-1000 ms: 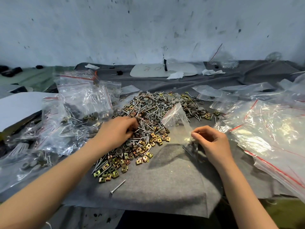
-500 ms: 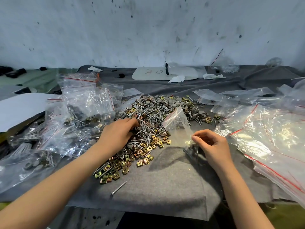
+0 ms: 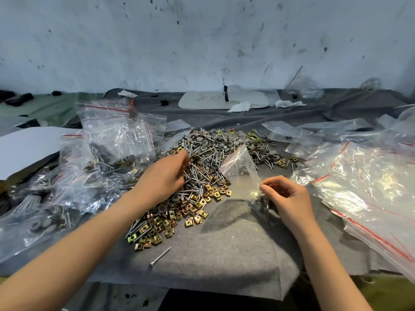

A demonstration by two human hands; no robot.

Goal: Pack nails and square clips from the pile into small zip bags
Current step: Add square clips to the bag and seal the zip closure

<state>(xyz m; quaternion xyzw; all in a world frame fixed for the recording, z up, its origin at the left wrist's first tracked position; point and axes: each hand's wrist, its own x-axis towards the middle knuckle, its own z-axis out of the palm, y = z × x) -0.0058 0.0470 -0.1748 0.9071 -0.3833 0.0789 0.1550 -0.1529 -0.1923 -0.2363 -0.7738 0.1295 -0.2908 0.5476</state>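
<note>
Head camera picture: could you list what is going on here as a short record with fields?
Left hand: fingers down in the pile of nails; grip hidden
Right hand: pinches a small zip bag with some pieces inside
Square clips: near edge of the pile
Filled bags: heaped at left
Empty bags: heaped at right
Stray nail: alone on the grey cloth

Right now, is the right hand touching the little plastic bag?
Touching. The head view shows the right hand pinching the little bag between thumb and fingers.
</note>
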